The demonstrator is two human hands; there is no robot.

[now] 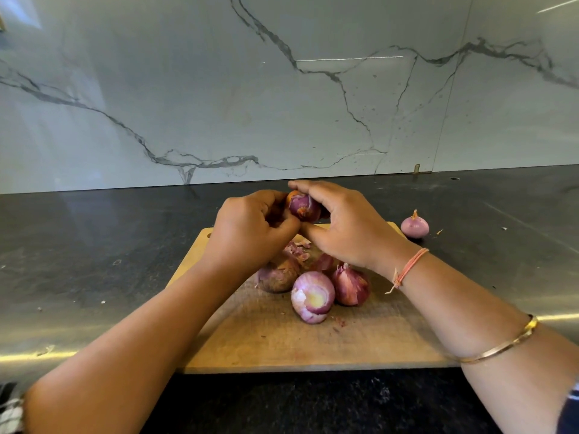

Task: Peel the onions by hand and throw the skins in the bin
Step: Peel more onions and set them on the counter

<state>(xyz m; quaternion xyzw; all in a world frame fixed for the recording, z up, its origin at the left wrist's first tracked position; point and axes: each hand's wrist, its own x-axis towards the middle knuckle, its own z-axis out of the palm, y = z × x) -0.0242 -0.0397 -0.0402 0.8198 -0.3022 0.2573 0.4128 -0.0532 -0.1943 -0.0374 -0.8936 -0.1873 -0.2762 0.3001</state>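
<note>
Dark desk [94, 261] under marble wall [219, 89]; above board [282, 346], 1 onion [302, 208] gripped by left hand [250, 228] and right hand [347, 227].

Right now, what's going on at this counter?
A person is peeling red onions by hand. The right hand cradles a red onion above the far end of a wooden cutting board, while the left hand picks at its skin. Three more onions lie on the board beside loose skin scraps. A paler onion sits apart on the dark counter to the right. No bin is in view.
</note>
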